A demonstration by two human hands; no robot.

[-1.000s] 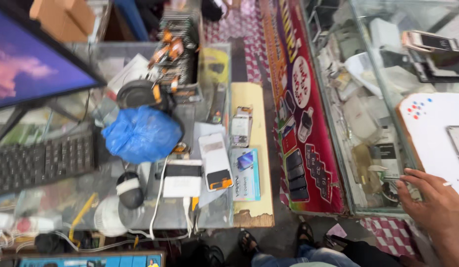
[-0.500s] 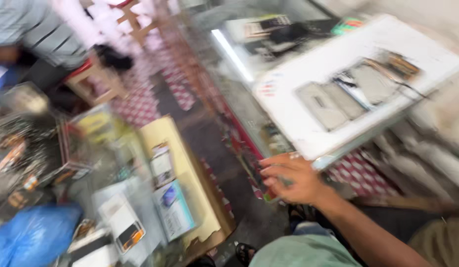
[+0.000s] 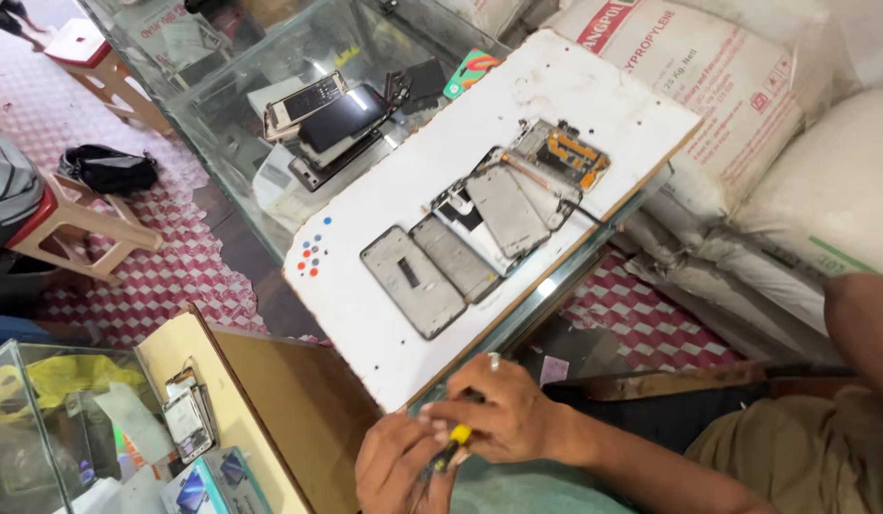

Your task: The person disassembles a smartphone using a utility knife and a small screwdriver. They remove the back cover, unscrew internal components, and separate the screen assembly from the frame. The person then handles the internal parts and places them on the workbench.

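While our hands meet low in the view, we pinch a small screwdriver with a yellow and black handle (image 3: 449, 449) between them: our right hand (image 3: 503, 411) curls its fingers round the yellow end, and our left hand (image 3: 396, 464) closes on the dark end below. Both hover just off the near edge of a white rectangular work board (image 3: 384, 333). On that board lie grey metal phone frames and back plates (image 3: 460, 255) side by side, with an opened phone showing orange parts (image 3: 567, 152) farther up. Underneath, the glass-topped desk (image 3: 232, 114) carries stacked phones (image 3: 325, 119).
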